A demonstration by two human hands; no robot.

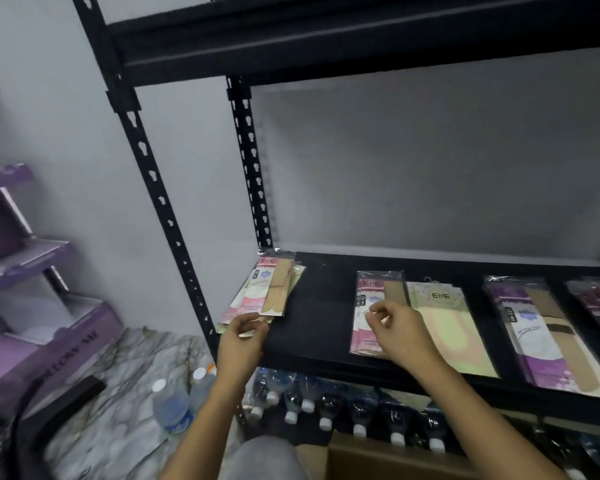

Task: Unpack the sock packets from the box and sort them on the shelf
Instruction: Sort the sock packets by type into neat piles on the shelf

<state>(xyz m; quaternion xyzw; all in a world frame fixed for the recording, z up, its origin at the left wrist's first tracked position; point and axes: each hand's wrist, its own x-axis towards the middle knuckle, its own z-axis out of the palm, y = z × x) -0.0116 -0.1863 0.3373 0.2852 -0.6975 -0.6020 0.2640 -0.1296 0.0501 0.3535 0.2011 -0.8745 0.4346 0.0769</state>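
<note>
A black metal shelf (326, 327) against a grey wall served as the sorting surface. Sock packets lay flat on it in groups: a left pile (271, 289) at the shelf's left end, pink packets (364, 306) near its middle, a green packet (444, 327) touching them on the right, and purple packets (530, 327) toward the right end. The left hand (241, 336) pinched the near edge of the left pile. The right hand (400, 329) hovered over the pink packets, fingers loosely curled, no packet seen in them. The box (378, 459) stood below the shelf's front edge, only its rim visible. The step in hand appeared to be squaring up the sorted groups. The next move would likely call for a reach down to the box for another packet, then a match by colour.
</note>
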